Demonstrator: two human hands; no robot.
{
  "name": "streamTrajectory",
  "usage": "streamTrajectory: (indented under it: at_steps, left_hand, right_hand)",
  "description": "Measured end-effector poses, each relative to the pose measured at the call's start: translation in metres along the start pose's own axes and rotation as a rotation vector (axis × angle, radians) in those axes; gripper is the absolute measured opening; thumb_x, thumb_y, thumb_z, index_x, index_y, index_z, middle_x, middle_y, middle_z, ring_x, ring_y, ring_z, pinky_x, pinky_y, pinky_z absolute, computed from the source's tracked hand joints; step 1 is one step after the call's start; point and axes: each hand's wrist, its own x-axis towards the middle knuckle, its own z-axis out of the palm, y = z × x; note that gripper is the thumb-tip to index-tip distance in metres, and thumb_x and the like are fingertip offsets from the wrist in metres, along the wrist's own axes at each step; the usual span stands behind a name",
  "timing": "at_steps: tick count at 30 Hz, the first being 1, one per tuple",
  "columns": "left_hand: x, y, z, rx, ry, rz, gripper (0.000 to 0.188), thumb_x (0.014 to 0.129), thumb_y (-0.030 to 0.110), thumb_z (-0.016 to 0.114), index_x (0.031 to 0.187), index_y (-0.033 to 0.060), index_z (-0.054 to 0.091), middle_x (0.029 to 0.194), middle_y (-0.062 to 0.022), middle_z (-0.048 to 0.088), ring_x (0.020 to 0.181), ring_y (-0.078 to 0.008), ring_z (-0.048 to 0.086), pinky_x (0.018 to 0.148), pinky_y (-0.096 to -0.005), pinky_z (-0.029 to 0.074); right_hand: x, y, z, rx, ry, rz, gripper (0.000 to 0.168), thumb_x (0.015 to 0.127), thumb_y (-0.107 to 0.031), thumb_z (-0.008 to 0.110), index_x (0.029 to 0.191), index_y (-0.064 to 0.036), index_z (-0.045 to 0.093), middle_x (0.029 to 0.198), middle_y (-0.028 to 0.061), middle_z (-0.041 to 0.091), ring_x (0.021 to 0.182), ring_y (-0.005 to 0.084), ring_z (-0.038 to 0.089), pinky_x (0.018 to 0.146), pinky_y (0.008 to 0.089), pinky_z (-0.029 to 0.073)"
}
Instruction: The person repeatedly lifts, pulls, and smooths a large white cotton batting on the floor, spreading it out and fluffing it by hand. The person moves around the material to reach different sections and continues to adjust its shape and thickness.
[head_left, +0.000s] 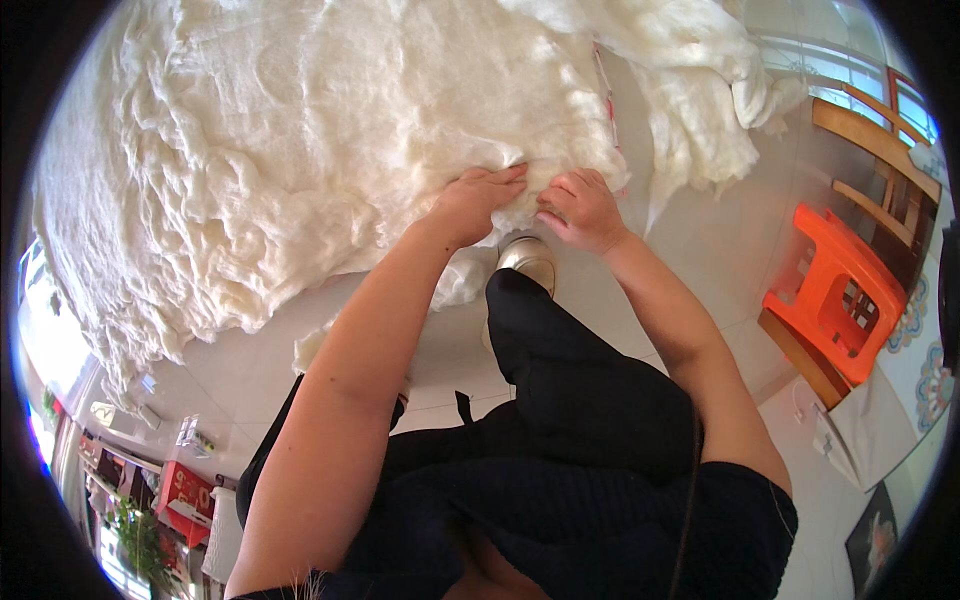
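Note:
A large sheet of fluffy off-white fiber batting (300, 135) spreads before me, bunched in folds along its left and near edges. My left hand (474, 204) lies on its near edge, palm down, fingers stretched to the right with the fingertips against the fluff. Just right of it, my right hand (581, 208) has its fingers curled at the near right corner, with a tuft of batting at the fingertips; whether it pinches the tuft is not plain. A loose clump of fiber (459, 283) lies beneath my left forearm, near my shoe.
More batting (701, 112) hangs or lies at the upper right. An orange plastic stool (840, 300) and a wooden chair (877, 142) stand at the right. A red box (184, 495), a white bin (223, 532) and a green plant (139, 536) are at the lower left. My shoe (527, 259) is close to the batting's edge.

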Motion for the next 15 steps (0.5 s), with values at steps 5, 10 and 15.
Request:
streamTrajectory:
  at_steps: [5, 10, 15]
  left_hand:
    - [0.0, 0.004, 0.0, 0.036, -0.003, -0.008, 0.071, 0.067, -0.016, 0.044, 0.131, 0.0152, 0.051, 0.147, 0.0073, 0.034, 0.119, -0.0279, 0.045, 0.102, -0.0336, 0.039]
    - [0.0, 0.01, -0.002, 0.151, -0.026, -0.016, 0.075, 0.068, -0.014, 0.048, 0.135, 0.0199, 0.047, 0.149, 0.0112, 0.031, 0.12, -0.0227, 0.044, 0.1, -0.0313, 0.041]
    - [-0.001, 0.009, 0.0, 0.159, 0.005, 0.011, 0.073, 0.068, -0.014, 0.044, 0.134, 0.0177, 0.048, 0.149, 0.0097, 0.03, 0.119, -0.0261, 0.045, 0.101, -0.0347, 0.039]
  right_hand:
    - [-0.001, 0.007, 0.005, -0.015, -0.044, 0.009, 0.019, 0.064, -0.015, 0.073, 0.077, -0.014, 0.059, 0.084, -0.0005, 0.053, 0.084, 0.02, 0.053, 0.077, 0.0353, 0.042]
    - [-0.032, 0.016, -0.001, 0.0, -0.125, -0.038, 0.019, 0.063, -0.012, 0.073, 0.076, -0.015, 0.06, 0.083, -0.0009, 0.054, 0.083, 0.0195, 0.053, 0.077, 0.0352, 0.042]
    - [-0.023, 0.005, -0.01, -0.012, -0.04, -0.012, 0.022, 0.061, -0.012, 0.074, 0.078, -0.016, 0.06, 0.083, -0.0018, 0.054, 0.085, 0.0189, 0.053, 0.077, 0.0353, 0.041]
